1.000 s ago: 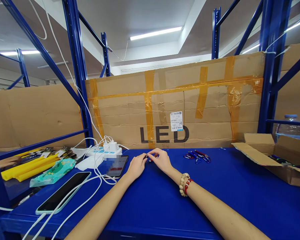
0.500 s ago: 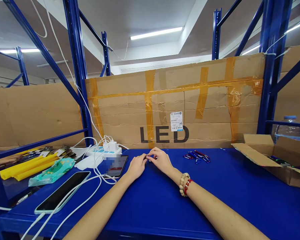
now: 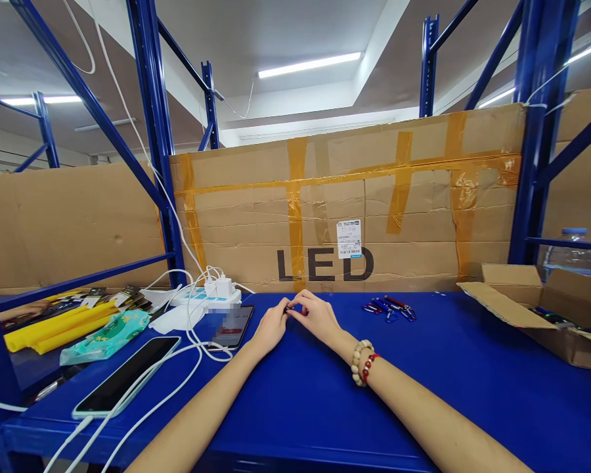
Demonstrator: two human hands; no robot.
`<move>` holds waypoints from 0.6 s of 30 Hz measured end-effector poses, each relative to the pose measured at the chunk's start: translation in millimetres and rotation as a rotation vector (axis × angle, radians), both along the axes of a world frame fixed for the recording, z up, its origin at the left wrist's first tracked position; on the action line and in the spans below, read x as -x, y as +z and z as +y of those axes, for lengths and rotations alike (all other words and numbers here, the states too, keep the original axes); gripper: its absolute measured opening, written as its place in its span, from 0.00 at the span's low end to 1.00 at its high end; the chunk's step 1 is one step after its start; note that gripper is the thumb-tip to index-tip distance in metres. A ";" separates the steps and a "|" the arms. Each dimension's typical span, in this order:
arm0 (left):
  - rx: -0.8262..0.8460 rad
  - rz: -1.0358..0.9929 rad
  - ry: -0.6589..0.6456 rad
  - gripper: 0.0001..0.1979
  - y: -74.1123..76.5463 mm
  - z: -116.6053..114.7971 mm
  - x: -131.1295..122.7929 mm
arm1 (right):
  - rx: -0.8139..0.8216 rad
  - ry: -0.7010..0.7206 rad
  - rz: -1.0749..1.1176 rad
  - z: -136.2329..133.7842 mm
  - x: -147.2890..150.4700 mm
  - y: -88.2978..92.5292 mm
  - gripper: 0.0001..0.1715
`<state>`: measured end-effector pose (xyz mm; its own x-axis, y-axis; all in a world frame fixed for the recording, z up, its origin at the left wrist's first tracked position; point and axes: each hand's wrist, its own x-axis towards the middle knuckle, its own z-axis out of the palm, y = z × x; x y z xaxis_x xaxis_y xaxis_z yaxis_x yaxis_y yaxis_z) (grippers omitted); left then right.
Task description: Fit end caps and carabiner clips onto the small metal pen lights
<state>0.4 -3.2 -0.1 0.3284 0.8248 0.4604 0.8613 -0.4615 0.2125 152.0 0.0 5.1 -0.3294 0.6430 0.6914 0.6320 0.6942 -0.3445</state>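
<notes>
My left hand and my right hand meet over the blue tabletop, fingertips pinched together. Between them is a small dark piece, mostly covered by the fingers and too small to name. The right wrist wears a beaded bracelet and a red one. To the right of the hands lies a small pile of red and blue carabiner clips. A phone with a lit screen lies just left of the left hand.
White cables run from a power strip across a second phone. Yellow rolls and a green packet lie left; another person's hand shows there. An open cardboard box stands right. A cardboard wall closes the back.
The fingertips have drawn slightly closer around the small dark piece, and less of it shows. The view has shifted a little; other things lie as before.
</notes>
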 end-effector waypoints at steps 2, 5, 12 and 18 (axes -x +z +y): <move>-0.012 0.030 -0.001 0.12 0.1 0.7 0.2 | -0.014 0.010 -0.006 -1.4 1.9 0.3 0.04; -0.043 0.105 0.015 0.12 3.4 0.0 2.3 | -0.019 -0.029 0.039 -1.8 3.3 0.8 0.06; -0.073 0.336 -0.048 0.10 14.8 -6.5 8.5 | 0.037 -0.205 0.205 5.5 -9.4 3.4 0.19; -0.089 0.344 -0.096 0.14 8.1 -7.5 6.9 | 0.153 -0.153 0.121 12.4 -19.0 0.8 0.18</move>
<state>-6.5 -10.7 8.0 0.5503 0.7443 0.3783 0.8273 -0.5474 -0.1265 171.1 12.4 5.9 -0.1407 0.7793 0.6107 0.6734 0.5275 -0.5180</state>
